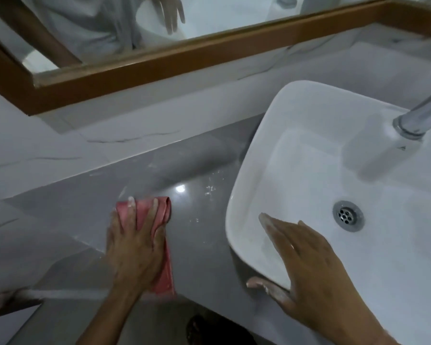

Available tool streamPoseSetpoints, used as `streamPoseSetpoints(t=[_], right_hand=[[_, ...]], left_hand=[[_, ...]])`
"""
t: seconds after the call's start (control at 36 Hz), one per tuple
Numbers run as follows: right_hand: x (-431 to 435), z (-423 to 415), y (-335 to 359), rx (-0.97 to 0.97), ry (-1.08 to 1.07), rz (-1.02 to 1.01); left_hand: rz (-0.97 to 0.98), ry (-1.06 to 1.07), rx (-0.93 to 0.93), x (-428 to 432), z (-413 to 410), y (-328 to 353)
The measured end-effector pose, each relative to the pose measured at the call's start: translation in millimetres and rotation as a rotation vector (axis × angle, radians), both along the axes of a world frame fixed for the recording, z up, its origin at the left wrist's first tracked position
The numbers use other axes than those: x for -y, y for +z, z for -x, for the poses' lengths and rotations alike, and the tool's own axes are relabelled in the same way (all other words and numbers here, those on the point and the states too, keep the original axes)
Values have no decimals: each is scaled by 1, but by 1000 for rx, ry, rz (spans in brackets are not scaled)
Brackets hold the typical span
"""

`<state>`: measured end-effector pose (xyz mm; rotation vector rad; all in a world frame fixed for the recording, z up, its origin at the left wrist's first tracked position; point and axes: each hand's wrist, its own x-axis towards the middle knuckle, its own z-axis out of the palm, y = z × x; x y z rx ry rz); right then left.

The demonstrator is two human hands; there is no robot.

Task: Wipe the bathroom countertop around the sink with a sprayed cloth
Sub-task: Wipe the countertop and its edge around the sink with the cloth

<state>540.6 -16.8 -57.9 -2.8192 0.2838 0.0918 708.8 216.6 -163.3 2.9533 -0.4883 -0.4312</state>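
Note:
A pink cloth [162, 212] lies flat on the grey countertop [199, 245], left of the white vessel sink [296, 150]. My left hand [135, 247] presses down on the cloth with its fingers spread over it. My right hand [306, 267] rests on the sink's near left corner, fingers laid over the rim and thumb under its edge. White specks and smears dot the countertop between the cloth and the sink.
A chrome faucet [418, 115] reaches over the sink from the right, above the drain [348, 215]. A wood-framed mirror [159, 63] hangs on the marble wall behind. The countertop's front edge runs just below my left wrist.

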Motion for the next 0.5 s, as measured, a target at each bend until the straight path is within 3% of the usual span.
streamPoseSetpoints(t=[0.17,0.28,0.36,0.5], right_hand=[[1,-2,0,15,-2,8],[1,-3,2,17,-1,-11],[1,-3,5,3,-5,-20],[1,-2,5,26,-30,-30]], left_hand=[[-84,-25,91,54,-68,-2],[-50,-131,83,93,-51,-2],[0,-233,75,74,-18,-5],[-5,-99,39,19,-22,-7]])
